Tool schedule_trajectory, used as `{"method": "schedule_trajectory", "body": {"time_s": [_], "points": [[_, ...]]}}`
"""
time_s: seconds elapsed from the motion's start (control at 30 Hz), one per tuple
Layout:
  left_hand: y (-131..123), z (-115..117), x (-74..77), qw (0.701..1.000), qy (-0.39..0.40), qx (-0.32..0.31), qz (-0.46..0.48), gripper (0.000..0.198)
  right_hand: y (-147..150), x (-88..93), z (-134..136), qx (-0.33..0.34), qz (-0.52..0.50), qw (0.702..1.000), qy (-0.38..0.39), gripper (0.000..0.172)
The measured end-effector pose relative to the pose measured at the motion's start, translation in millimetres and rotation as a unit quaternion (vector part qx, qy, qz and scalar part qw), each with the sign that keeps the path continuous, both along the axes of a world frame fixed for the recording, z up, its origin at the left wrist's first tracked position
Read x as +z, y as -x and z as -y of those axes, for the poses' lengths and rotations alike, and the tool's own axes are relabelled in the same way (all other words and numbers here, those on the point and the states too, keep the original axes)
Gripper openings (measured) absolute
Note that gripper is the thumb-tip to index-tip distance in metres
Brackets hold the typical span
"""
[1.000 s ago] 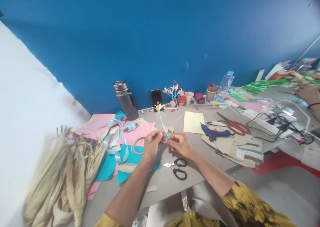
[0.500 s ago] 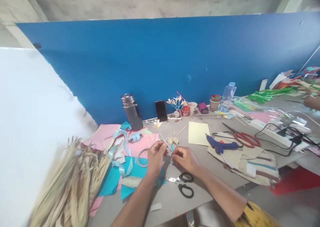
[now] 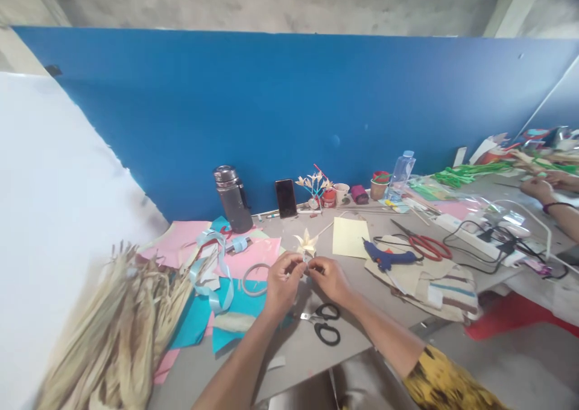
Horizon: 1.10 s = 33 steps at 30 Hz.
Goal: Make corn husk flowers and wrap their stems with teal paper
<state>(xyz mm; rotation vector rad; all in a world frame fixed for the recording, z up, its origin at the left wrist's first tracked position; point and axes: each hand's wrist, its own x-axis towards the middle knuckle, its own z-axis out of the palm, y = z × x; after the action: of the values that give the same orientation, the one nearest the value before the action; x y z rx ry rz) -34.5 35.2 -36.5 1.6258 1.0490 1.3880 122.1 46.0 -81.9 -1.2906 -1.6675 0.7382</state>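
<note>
A pale cream flower (image 3: 306, 241) with pointed petals stands just above my fingertips at the middle of the table. My left hand (image 3: 284, 282) is closed, its thumb and fingers pinching the flower's stem. Close beside it, my right hand (image 3: 330, 280) is also pinched at the stem below the petals; the exact grip is hidden by the fingers. Black-handled scissors (image 3: 326, 331) lie on the table below my right hand. To the left of my left hand rests a roll of tape (image 3: 245, 283), near a curled light-blue ribbon (image 3: 229, 277).
Dried husks (image 3: 108, 331) are heaped at the left. Along the back stand a flask (image 3: 233, 202), a phone (image 3: 286, 199) and a bunch of small flowers (image 3: 315, 184). A blue glue gun (image 3: 391, 257) and red-handled scissors (image 3: 429, 247) lie right. Another person's hands (image 3: 538, 188) are at far right.
The flower, earlier tilted out to the left on its stem, now stands between and above my fingertips. My hands have drawn closer together. The view has shifted slightly to the right.
</note>
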Motion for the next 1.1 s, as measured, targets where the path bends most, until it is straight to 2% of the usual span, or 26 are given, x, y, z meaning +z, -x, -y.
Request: {"method": "schedule_trajectory", "body": {"time_s": [0.2, 0.27, 0.37, 0.53, 0.73, 0.93, 1.1], "points": [[-2, 1, 0.3, 1.0, -0.008, -0.008, -0.01, 0.011, -4, 3.1, -1, -0.001, 0.004, 1.0, -0.011, 0.025], [-2, 2, 2.8, 1.0, 0.002, 0.01, -0.02, 0.011, -4, 3.1, -1, -0.004, 0.007, 1.0, -0.014, 0.025], [-1, -1, 4.1, 0.998, 0.042, 0.048, -0.018, 0.021, -3, 2.1, -1, -0.007, 0.011, 1.0, -0.013, 0.021], [0, -8, -3.2, 0.989, 0.132, 0.035, -0.055, 0.019, -1, 1.6, 1, 0.008, 0.024, 1.0, 0.002, 0.016], [2, -12, -10.3, 0.987, 0.129, 0.05, -0.078, 0.018, -1, 5.8, 5, 0.018, 0.042, 0.999, 0.021, 0.015], [15, -22, -11.0, 0.975, 0.132, 0.107, -0.145, 0.017, -3, 14.9, 8, -0.054, 0.145, 0.987, 0.048, 0.016], [15, -23, -15.5, 0.971, 0.133, 0.101, -0.174, 0.017, 0, 20.2, 10, -0.069, 0.301, 0.947, 0.084, 0.025]]}}
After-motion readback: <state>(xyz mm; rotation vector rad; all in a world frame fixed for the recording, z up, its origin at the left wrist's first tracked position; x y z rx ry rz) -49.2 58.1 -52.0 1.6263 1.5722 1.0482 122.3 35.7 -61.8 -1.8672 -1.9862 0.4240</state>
